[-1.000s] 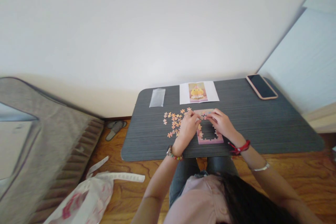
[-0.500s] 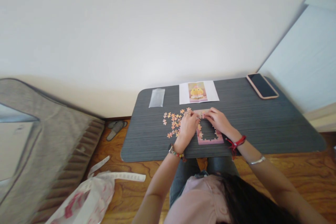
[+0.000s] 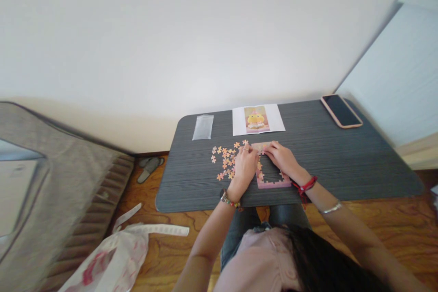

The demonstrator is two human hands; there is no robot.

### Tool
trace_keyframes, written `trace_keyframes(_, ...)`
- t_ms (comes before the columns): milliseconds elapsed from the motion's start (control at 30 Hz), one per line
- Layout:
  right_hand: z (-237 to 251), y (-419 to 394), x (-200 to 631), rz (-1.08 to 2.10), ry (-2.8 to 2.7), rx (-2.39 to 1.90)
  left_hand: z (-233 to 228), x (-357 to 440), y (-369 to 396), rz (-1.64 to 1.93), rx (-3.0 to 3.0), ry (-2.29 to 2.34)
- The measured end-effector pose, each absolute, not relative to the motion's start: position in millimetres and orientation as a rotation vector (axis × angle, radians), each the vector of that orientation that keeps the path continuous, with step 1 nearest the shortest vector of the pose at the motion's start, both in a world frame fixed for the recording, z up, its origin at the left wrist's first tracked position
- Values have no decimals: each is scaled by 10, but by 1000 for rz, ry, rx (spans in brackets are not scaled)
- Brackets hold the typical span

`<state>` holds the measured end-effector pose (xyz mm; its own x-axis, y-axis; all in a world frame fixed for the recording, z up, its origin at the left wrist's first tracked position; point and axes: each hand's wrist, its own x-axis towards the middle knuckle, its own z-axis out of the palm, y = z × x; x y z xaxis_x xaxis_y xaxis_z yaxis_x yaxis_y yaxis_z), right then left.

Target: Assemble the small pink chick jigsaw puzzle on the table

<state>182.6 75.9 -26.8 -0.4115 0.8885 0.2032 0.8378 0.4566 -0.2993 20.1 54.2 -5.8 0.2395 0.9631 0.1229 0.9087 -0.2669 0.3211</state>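
Observation:
A small pink jigsaw puzzle frame lies on the dark striped table, its border joined and its middle showing bare table. My left hand rests at the frame's upper left corner, fingertips pinched near a piece. My right hand lies over the frame's top edge, fingers pressing on the pieces there. The fingertips of both hands meet at the top of the frame. Several loose orange and pink puzzle pieces lie scattered just left of my left hand.
A reference picture sheet with a yellow figure lies behind the puzzle. A clear plastic bag is at the back left, a phone at the back right. A cloth bag and a slipper lie on the wooden floor.
My right hand has slid left along the frame's top edge, closer to my left hand. The view has shifted slightly.

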Motion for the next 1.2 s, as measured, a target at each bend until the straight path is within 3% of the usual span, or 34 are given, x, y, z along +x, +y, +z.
trace_keyframes(1200,-129,634,1804,191,-2505,-1459,52,324,410,234,2425,1783)
